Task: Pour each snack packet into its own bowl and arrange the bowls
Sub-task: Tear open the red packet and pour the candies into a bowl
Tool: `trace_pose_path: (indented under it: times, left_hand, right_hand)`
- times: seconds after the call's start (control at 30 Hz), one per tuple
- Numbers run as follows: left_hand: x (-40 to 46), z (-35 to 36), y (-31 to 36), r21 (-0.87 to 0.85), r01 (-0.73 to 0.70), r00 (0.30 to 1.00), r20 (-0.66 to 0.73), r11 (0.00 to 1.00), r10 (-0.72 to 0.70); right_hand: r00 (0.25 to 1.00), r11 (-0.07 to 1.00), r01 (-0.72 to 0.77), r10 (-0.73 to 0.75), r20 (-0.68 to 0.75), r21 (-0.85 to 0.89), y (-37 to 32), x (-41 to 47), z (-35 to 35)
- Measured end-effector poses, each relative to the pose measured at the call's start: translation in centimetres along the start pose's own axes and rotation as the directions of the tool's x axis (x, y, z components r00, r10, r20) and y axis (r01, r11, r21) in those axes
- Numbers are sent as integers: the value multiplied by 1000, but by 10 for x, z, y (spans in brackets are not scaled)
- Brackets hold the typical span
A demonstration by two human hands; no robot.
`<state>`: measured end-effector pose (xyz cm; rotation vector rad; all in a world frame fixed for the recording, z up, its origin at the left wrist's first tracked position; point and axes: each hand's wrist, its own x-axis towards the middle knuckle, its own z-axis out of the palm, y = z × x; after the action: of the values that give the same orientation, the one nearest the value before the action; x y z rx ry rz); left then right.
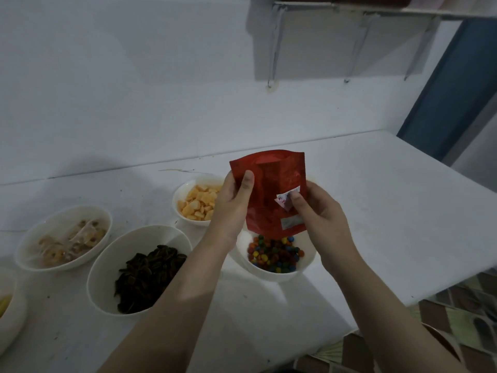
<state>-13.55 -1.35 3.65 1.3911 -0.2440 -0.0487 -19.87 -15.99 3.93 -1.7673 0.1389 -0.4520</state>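
A red snack packet (271, 192) hangs mouth-down over a white bowl (306, 267) that holds multicoloured round candies (277, 255). My left hand (234, 205) grips the packet's left edge and my right hand (314, 211) pinches its right side over a white label. Further left stand a white bowl of dark seeds (107, 270), a white bowl of wrapped pale snacks (29, 243) and, behind my left hand, a white bowl of yellow-orange chips (178, 193). The packet's lower edge hides the far part of the candy bowl.
Everything stands on a white table (390, 211) against a white wall. Another white bowl (10, 316) with something yellow shows at the left border. The table's right edge runs diagonally above a patterned tile floor (457, 305). A metal shelf (349, 12) hangs on the wall above.
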Motion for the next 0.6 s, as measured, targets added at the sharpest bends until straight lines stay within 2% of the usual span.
trace_pose_path:
  times: [0.03,0.13,0.2,0.3,0.47,0.6]
  left_hand:
    - [0,0,0,-4,-2,1000,5,1000,2]
    - [2,-1,4,-14,-17,998,65,1000,18]
    - [3,-1,7,3,-36,995,92,999,36]
    - [5,-1,10,-36,-64,997,34,997,66]
    - [8,-3,8,-67,-72,996,45,995,75]
    - [8,-3,8,-62,-76,991,106,995,82]
  right_hand:
    - [1000,1000,7,-7,-4,4,-2,1,0]
    - [1000,985,-18,19,-5,173,-6,4,-3]
    - [1000,985,-20,22,-13,172,-8,5,-4]
    - [996,984,-37,50,-69,175,-8,8,-7]
    - [997,955,-77,69,38,285,-15,12,-11]
    - [995,948,-60,81,-53,313,-18,14,-9]
